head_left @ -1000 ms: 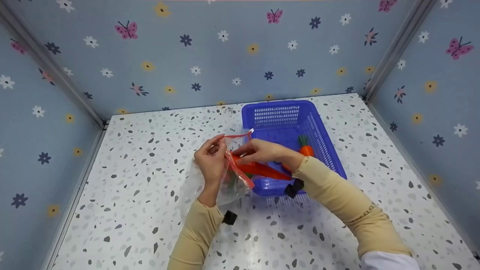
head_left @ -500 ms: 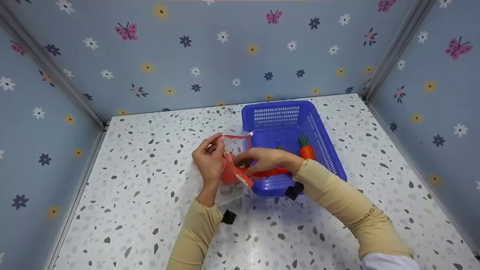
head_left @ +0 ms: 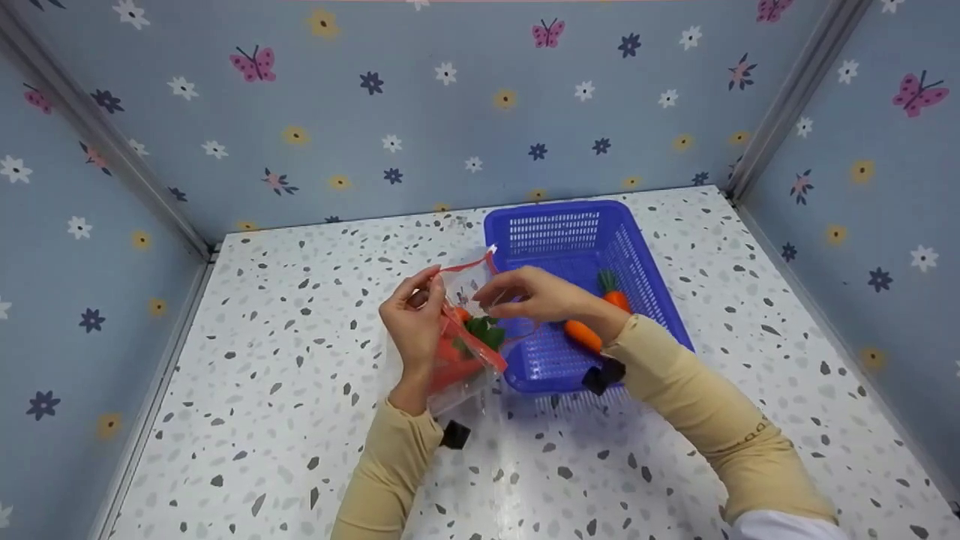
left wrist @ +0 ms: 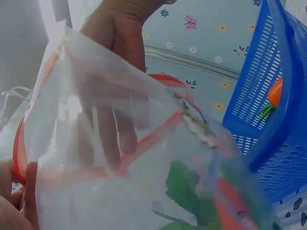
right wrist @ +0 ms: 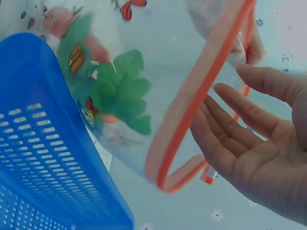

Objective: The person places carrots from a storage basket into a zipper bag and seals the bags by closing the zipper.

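My left hand (head_left: 411, 324) pinches the rim of a clear plastic bag (head_left: 486, 355) with a red-orange edge strip. The bag's mouth faces right. Inside it lie a red vegetable (head_left: 454, 372) and broad green leaves (right wrist: 120, 86), blurred through the plastic. At the mouth hovers my right hand (head_left: 529, 292), its fingers loosely bent and holding nothing. The right wrist view shows that palm (right wrist: 259, 143) with fingertips beside the strip; whether they touch it I cannot tell. Two orange carrots, one lower (head_left: 583, 335) and one upper (head_left: 616, 301), lie in the blue basket (head_left: 555, 207).
The slotted basket stands right of the bag, under my right forearm. Both rest on a white speckled table (head_left: 300, 360). A blue flowered wall (head_left: 450, 112) closes off the back, with similar panels left and right.
The long red vegetable in my right hand went down into the bag, and the hand let go and rose to the mouth. A carrot it covered now shows. My left hand stays at the rim.
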Action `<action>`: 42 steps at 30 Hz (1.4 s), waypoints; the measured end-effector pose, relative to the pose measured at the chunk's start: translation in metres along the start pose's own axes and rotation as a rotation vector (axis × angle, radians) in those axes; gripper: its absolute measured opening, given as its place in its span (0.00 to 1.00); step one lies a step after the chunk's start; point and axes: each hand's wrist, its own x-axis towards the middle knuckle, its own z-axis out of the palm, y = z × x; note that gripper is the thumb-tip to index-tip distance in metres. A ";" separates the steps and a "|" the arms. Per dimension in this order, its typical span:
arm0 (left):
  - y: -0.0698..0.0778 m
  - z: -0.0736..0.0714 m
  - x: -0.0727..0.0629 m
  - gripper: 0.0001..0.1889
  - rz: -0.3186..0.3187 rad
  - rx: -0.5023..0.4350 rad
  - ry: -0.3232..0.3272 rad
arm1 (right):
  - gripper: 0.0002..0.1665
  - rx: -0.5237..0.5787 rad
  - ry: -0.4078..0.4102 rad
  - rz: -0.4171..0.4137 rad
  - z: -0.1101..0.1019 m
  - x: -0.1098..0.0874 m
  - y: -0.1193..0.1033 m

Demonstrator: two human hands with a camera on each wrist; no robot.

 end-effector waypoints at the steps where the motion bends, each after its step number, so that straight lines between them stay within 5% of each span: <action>1: 0.000 -0.001 0.000 0.07 0.011 0.000 -0.006 | 0.17 0.005 0.023 0.003 -0.002 -0.002 0.000; 15: 0.015 0.001 -0.002 0.07 -0.024 0.071 0.010 | 0.14 0.008 0.244 0.040 -0.011 -0.040 0.019; 20: -0.017 -0.008 -0.002 0.07 -0.006 0.034 -0.013 | 0.13 0.029 0.333 0.083 -0.009 -0.056 0.022; 27: -0.085 -0.025 -0.004 0.11 0.061 0.141 -0.034 | 0.14 0.080 0.421 0.155 -0.004 -0.072 0.024; 28: -0.076 -0.023 -0.004 0.10 0.034 0.120 -0.034 | 0.15 0.088 0.431 0.168 -0.003 -0.074 0.027; 34: -0.077 -0.023 -0.007 0.09 -0.005 0.090 -0.029 | 0.17 0.103 0.511 0.222 0.002 -0.080 0.055; 35: -0.087 -0.025 -0.007 0.10 0.011 0.110 -0.025 | 0.17 0.105 0.521 0.227 0.003 -0.081 0.063; 42: -0.067 -0.019 -0.009 0.08 0.024 0.101 -0.033 | 0.24 0.115 0.552 0.316 0.004 -0.085 0.112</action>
